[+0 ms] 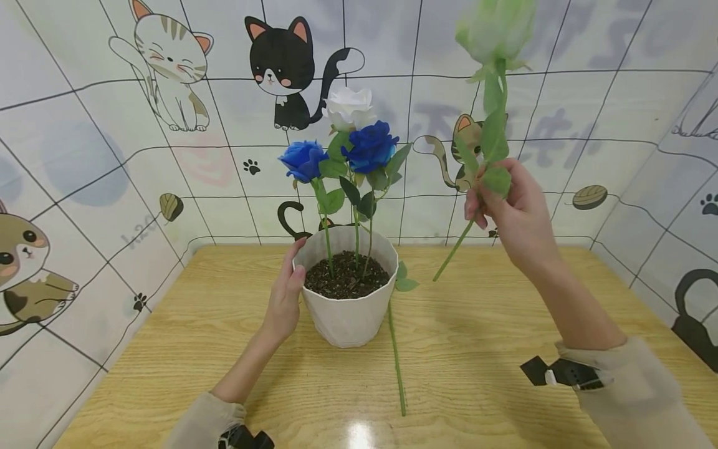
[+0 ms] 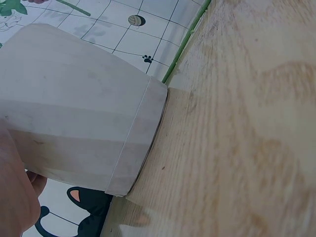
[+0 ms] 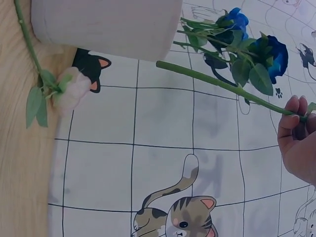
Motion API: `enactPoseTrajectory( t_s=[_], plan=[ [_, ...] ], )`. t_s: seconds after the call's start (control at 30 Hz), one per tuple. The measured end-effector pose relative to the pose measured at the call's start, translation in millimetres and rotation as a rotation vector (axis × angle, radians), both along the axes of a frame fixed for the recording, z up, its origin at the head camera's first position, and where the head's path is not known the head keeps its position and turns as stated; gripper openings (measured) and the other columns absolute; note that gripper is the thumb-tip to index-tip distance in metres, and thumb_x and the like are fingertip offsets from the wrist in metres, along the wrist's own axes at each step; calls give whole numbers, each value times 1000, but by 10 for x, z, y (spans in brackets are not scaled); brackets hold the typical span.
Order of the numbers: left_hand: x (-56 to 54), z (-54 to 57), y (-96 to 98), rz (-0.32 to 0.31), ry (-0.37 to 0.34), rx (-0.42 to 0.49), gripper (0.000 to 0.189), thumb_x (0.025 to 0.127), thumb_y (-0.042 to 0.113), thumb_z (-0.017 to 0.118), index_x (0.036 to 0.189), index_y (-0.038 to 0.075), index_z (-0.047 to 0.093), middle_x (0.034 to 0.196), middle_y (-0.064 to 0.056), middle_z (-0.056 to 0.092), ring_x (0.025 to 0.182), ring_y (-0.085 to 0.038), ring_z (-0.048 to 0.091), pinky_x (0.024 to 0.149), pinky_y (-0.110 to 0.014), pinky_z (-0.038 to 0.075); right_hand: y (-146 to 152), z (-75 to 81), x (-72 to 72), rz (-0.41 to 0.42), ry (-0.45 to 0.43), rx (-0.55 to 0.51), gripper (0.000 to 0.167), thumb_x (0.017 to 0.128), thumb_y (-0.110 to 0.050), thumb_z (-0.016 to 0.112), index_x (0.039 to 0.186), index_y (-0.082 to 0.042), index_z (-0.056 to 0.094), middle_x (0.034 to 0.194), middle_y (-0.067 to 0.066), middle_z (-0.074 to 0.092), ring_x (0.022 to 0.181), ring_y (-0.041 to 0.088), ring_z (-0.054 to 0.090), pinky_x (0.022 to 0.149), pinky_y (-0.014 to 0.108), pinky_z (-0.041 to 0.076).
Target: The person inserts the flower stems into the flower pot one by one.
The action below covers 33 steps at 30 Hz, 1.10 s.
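Head view has my two pale sleeves (image 1: 634, 386) nearest, a black device (image 1: 572, 374) strapped at each wrist; past them the wooden table (image 1: 460, 374) runs back, and a loose rose stem (image 1: 397, 362) lies on it just beside the pot's right side, its pale pink bloom (image 3: 73, 91) showing only in my right wrist view; my left hand (image 1: 285, 299) is curled about the left side of the white pot (image 1: 348, 321), thumb at the near rim and fingers round the outside, while the pot stands upright on the wood, dark soil (image 1: 322, 280) inside; my right hand (image 1: 518, 215), raised to the right of the pot, has its thumb and fingers closed in a pinch on the stem of a greenish-white rose (image 1: 496, 31), bloom upward, lower end slanting down to the left, apart from the soil; two blue roses (image 1: 371, 147) and a white rose (image 1: 350, 109) stand in the soil; farthest off hangs a white gridded backdrop (image 1: 381, 37) printed with cartoon cats (image 1: 283, 59), paw marks and balls of yarn.
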<state>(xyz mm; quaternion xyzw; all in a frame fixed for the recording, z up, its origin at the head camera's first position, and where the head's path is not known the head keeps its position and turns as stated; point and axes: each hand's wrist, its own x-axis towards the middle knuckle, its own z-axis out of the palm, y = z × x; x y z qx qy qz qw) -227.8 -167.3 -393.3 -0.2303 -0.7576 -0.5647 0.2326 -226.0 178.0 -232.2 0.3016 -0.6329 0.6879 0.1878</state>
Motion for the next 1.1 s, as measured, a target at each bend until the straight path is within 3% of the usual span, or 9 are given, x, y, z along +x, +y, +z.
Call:
enactPoseTrajectory(
  t_s=[0.27, 0.37, 0.6, 0.87, 1.1],
  plan=[
    [-10, 1, 2, -9, 0, 6, 53, 107, 30, 29, 158, 14, 31, 162, -12, 31, 149, -24, 24, 117, -56, 20, -143, 229, 50, 42, 84, -63, 11, 104, -5, 51, 111, 2, 55, 74, 17, 55, 66, 26, 53, 54, 26, 42],
    [-16, -3, 4, -9, -1, 5, 54, 107, 30, 29, 158, 14, 31, 162, -14, 30, 149, -25, 24, 116, -57, 20, -220, 301, 73, 34, 102, -88, 7, 104, -4, 50, 102, 1, 55, 73, 17, 55, 65, 26, 54, 54, 27, 42],
    [-2, 7, 16, -4, 3, -4, 53, 107, 29, 28, 158, 14, 30, 163, -2, 30, 150, -22, 21, 118, -55, 19, -402, 438, 98, 50, 152, -104, 9, 104, -2, 48, 98, 2, 55, 71, 15, 55, 63, 26, 54, 53, 27, 43],
    [-2, 7, 7, 13, 3, -9, 53, 107, 27, 28, 158, 12, 31, 163, -5, 31, 150, -26, 23, 117, -57, 19, -674, 510, 94, 98, 264, -17, 16, 105, 3, 41, 102, -1, 56, 70, 19, 52, 62, 27, 54, 52, 28, 42],
    [12, 12, 9, 8, 2, -3, 53, 107, 28, 28, 158, 12, 31, 163, -6, 30, 150, -26, 23, 117, -57, 19, -956, 520, 76, 61, 318, 108, 14, 106, 1, 41, 100, -3, 54, 70, 20, 54, 59, 27, 55, 52, 30, 44]
  ],
)
